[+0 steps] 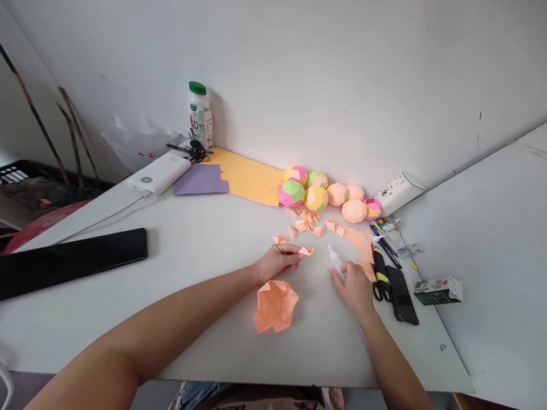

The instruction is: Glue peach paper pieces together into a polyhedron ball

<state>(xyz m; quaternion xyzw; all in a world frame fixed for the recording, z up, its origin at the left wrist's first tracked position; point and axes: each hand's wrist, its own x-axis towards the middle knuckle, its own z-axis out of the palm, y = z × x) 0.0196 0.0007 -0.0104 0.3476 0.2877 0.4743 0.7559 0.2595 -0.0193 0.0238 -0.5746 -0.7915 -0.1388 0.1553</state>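
Note:
Between the thumb and fingers of my left hand is a small folded orange paper piece. My right hand is closed around a white glue bottle, its narrow nozzle pointing away from me. Just in front of my left wrist lies a partly built orange paper bowl shape, open at the top. Several loose folded orange pieces are scattered beyond my hands. An orange paper sheet rests beside my right hand, partly hidden by it.
Finished paper balls line the wall. At right lie scissors, a phone, pens and a small carton. Leftward are yellow card, purple paper, a power bank, keys, a bottle and a black bar.

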